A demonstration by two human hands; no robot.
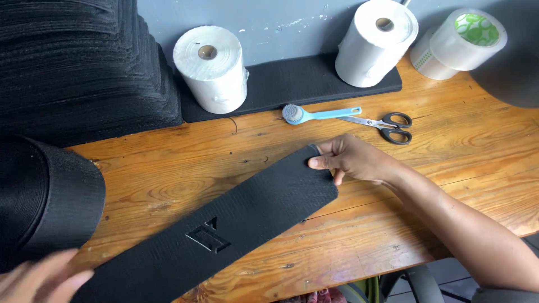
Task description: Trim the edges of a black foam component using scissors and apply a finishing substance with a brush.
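While the long black foam strip (236, 224) is lying diagonally across the wooden surface (449, 146), two white paper rolls (210, 67), one tape roll (469, 39), one blue brush (317, 115) and one pair of scissors (387, 124) are sitting behind it, well apart. The right hand (351, 160) is pinching the strip's upper end. The left hand (39, 278) is hovering open, blurred, near the lower end.

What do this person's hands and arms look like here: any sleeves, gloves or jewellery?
Both hands are bare, with no gloves. The right hand shows no rings, and its forearm is bare with no watch or bracelet; a dark sleeve edge appears near the elbow. The left hand is blurred at the frame edge, so details cannot be told.
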